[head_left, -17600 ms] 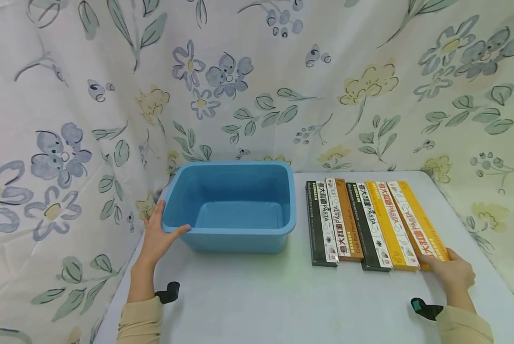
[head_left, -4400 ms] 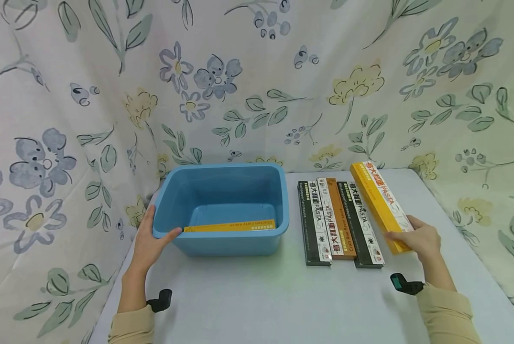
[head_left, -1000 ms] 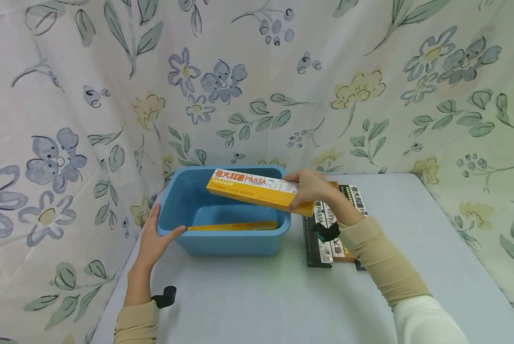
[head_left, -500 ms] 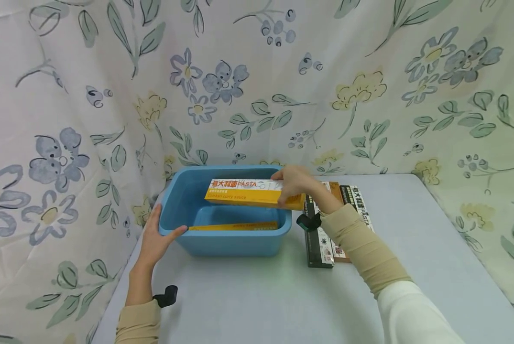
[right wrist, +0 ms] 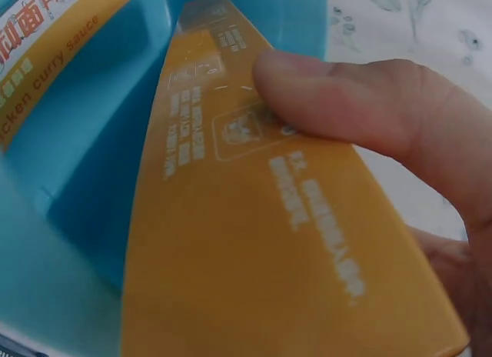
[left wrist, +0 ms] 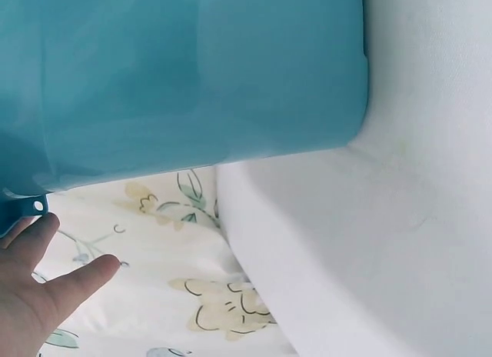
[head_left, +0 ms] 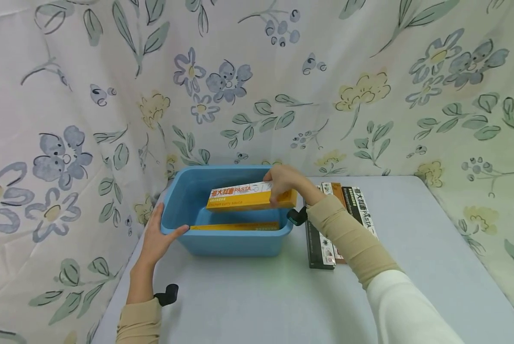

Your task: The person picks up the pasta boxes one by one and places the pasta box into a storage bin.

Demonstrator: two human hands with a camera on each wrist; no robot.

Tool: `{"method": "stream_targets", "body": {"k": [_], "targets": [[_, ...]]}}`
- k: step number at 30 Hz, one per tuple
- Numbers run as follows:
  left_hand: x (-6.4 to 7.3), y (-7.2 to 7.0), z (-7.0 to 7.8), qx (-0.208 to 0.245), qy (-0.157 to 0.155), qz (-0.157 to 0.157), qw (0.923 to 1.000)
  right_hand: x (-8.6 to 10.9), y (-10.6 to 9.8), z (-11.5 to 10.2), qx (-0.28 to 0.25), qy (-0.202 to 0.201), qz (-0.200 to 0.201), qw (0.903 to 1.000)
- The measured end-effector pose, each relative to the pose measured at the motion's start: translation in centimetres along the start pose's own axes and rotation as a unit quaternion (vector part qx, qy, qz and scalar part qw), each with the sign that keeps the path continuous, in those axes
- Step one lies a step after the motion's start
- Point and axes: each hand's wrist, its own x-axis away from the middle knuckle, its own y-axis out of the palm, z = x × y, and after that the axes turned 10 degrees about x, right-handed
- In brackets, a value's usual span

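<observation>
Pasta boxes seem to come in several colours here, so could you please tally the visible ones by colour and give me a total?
Yellow: 2 (held box in the right hand, other yellow box in the blue tub)
Black: 2 (left black box, right black box)
Brown: 1 (brown box)
Total: 5
</observation>
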Motion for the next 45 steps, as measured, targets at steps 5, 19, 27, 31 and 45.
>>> {"method": "stream_targets", "body": {"k": [5,19,27,31,45], "targets": [[-0.2,0.0,-0.1,0.002,0.004,-0.006,1.0000,-1.5,-0.1,-0.6,0.024,0.027,-0.029,0.9989],[-0.2,0.8,-0.4,0.018,-0.002,-0.013,0.9997,-3.2,1.0,-1.4,0.055,0.041,-0.075,0.9949],[-0.1,0.9,-0.3,0.015,-0.001,-0.013,0.9998,-4.0,1.4,-1.0,0.049,0.068,-0.097,0.9918],[-0.3,0.9,-0.1,0.014,-0.002,-0.011,0.9998,-4.3,1.3,-1.1,0.048,0.062,-0.097,0.9921],[-0.2,0.1,-0.4,0.009,-0.007,-0.004,0.9999,-5.5,2.2,-4.3,0.063,0.026,-0.095,0.9931]]}}
